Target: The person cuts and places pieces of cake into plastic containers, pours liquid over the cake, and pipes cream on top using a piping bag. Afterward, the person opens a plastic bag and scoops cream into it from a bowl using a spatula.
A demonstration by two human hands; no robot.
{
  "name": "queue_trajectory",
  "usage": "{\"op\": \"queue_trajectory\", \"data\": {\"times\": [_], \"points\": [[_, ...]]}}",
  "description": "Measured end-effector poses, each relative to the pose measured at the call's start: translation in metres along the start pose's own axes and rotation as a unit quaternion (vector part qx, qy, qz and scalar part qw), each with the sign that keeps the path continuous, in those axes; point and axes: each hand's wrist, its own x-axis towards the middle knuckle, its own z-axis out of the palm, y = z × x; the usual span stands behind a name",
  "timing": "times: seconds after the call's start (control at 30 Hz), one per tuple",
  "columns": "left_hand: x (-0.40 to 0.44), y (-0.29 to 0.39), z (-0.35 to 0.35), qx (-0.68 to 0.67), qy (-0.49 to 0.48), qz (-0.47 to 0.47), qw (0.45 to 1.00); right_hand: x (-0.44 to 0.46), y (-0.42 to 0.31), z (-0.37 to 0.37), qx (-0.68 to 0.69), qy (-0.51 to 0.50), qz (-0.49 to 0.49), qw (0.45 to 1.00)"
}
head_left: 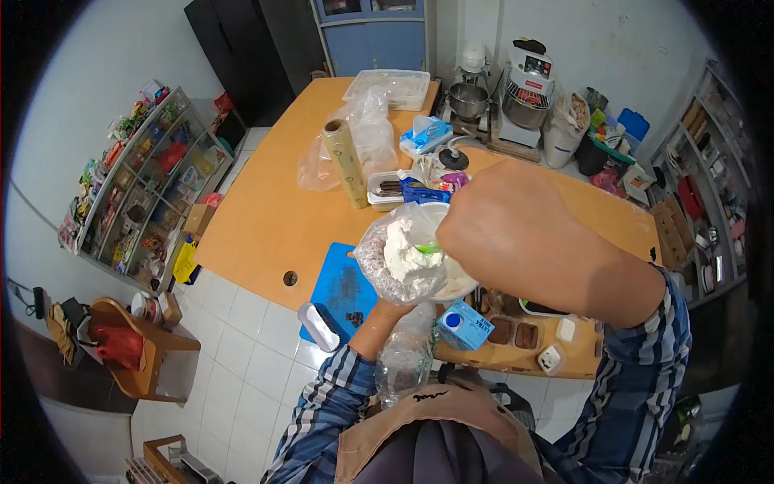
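My left hand (393, 310) is under a clear plastic bag (372, 256), which is spread open and holds a mound of white cream (409, 252). The bag covers most of its fingers, but it supports the bag from below. Over the bag my right hand (501, 234) is a closed fist on a green spatula (428, 248), its blade touching the cream. The spatula's handle is hidden in the fist. Behind the bag and partly covered by my right hand is a white bowl (458, 284) with some pale residue inside.
A blue cutting board (339, 278) with dark bits and a white-handled scraper (319, 326) lie left. A blue milk carton (465, 325) stands near the front edge. Farther back are a roll of plastic wrap (345, 165), a lidded tub (390, 87) and a wipes pack (426, 135).
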Motion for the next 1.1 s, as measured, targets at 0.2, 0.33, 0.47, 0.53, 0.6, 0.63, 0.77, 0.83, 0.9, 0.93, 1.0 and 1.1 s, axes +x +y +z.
{"op": "queue_trajectory", "data": {"times": [0.2, 0.33, 0.47, 0.53, 0.6, 0.63, 0.77, 0.83, 0.9, 0.93, 1.0, 1.1], "points": [[-0.001, -0.008, -0.011, 0.109, 0.023, 0.03, 0.993, -0.002, 0.0, 0.0, -0.027, 0.031, -0.006, 0.999], [0.005, -0.026, -0.017, 0.049, -0.01, -0.013, 0.999, -0.002, 0.001, -0.008, -0.056, -0.002, 0.035, 0.998], [0.007, -0.007, -0.018, -0.021, -0.012, -0.046, 0.999, -0.002, 0.006, -0.014, -0.042, -0.019, 0.047, 0.998], [0.009, -0.007, -0.018, -0.056, -0.014, -0.065, 0.996, -0.005, 0.01, -0.015, -0.035, -0.001, 0.039, 0.999], [0.01, -0.009, -0.02, 0.006, -0.024, -0.039, 0.999, -0.007, 0.009, -0.018, -0.056, 0.005, 0.044, 0.997], [0.009, -0.01, -0.021, 0.017, -0.025, -0.032, 0.999, -0.008, 0.008, -0.019, -0.066, 0.008, 0.047, 0.997], [0.005, -0.013, -0.018, 0.011, -0.01, -0.041, 0.999, -0.002, 0.0, -0.014, -0.079, -0.038, 0.057, 0.994], [0.001, -0.017, -0.016, -0.017, 0.002, -0.058, 0.998, 0.002, -0.001, -0.005, -0.071, -0.05, 0.046, 0.995], [0.002, -0.019, -0.015, -0.043, 0.013, -0.066, 0.997, 0.001, -0.003, -0.001, -0.054, -0.036, 0.04, 0.997], [0.002, -0.016, -0.016, -0.02, 0.014, -0.05, 0.998, 0.001, -0.003, 0.0, -0.045, -0.03, 0.037, 0.998], [0.002, -0.008, -0.018, 0.027, 0.017, -0.02, 0.999, 0.0, -0.003, -0.001, -0.045, -0.046, 0.045, 0.997], [0.002, -0.016, -0.02, 0.086, 0.048, -0.005, 0.995, -0.001, 0.0, -0.003, -0.062, -0.043, 0.053, 0.996]]}}
